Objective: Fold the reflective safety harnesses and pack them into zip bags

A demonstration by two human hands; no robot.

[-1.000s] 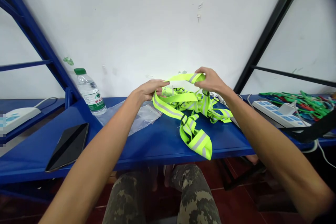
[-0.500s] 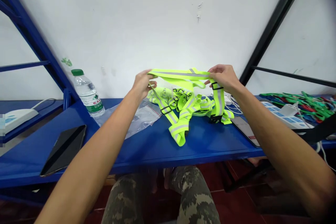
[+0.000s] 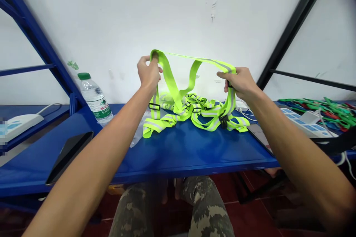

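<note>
A neon yellow reflective strap vest (image 3: 191, 109) with grey stripes and black buckles is partly lifted above the blue shelf (image 3: 178, 152). My left hand (image 3: 148, 72) is closed on one upper loop of it, raised at the left. My right hand (image 3: 240, 81) is closed on the other end of the same band, slightly lower at the right. The band stretches between both hands, and the remaining straps hang down and lie tangled on the shelf below.
A water bottle (image 3: 96, 100) stands at the back left, a dark phone (image 3: 69, 155) lies at the front left, and a clear plastic bag (image 3: 137, 133) lies behind the straps. A power strip (image 3: 303, 120), cables and green clips (image 3: 328, 113) crowd the right. Black and blue frame posts rise at the sides.
Both hands have risen and spread further apart, pulling the band taut and higher. The left hand moved up most. More of the straps have come off the pile and shifted left on the shelf.
</note>
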